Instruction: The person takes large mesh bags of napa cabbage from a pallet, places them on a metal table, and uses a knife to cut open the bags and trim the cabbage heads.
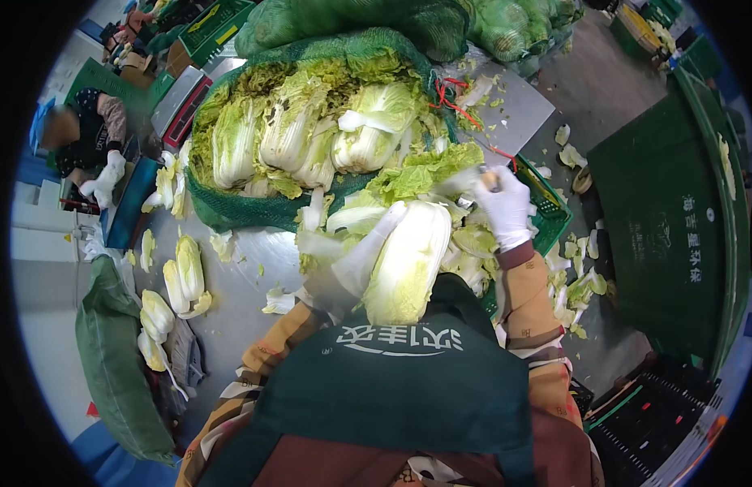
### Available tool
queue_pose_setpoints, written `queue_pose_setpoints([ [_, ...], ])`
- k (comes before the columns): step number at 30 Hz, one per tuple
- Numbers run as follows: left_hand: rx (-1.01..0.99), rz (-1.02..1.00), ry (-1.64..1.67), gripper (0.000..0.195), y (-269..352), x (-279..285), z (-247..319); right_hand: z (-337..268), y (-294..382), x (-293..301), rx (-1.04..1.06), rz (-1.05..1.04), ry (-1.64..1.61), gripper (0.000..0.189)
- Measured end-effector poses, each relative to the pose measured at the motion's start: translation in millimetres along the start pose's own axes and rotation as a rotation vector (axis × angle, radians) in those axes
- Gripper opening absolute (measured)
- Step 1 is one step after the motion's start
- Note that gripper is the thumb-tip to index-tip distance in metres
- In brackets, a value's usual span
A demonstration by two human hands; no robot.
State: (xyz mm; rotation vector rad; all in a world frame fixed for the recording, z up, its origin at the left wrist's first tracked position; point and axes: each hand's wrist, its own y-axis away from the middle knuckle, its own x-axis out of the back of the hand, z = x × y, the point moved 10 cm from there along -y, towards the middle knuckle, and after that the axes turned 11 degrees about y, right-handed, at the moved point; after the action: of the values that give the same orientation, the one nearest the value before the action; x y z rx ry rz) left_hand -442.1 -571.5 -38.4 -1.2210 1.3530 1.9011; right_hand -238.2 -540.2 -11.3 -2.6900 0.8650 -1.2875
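My left hand, in a white glove, holds a large peeled napa cabbage upright in front of the apron. My right hand, gloved too, is closed on the handle of a knife, whose blade is motion-blurred and points left over loose outer leaves. Loose green leaves lie just beyond the cabbage. Farther off, an opened green mesh sack holds several untrimmed napa cabbages, some with dark spots.
Trimmed small cabbages lie on the metal table at left. A green crate with leaves stands right, beside a large green bin. Fuller mesh sacks lie at the back. A co-worker is at upper left. Leaves litter the floor.
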Motion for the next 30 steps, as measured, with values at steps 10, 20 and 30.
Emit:
queue_pose_setpoints([
  [10,-0.187,-0.074,0.006,0.063,-3,12,38,-117,52,-8,0.344,-0.148,-0.379,0.032],
  [20,-0.508,-0.409,0.428,0.074,83,34,113,-8,36,-66,-0.253,-0.278,-0.415,0.020],
  [30,-1.561,0.442,0.483,0.065,354,283,255,36,104,-109,-0.173,-0.542,-0.284,0.016],
])
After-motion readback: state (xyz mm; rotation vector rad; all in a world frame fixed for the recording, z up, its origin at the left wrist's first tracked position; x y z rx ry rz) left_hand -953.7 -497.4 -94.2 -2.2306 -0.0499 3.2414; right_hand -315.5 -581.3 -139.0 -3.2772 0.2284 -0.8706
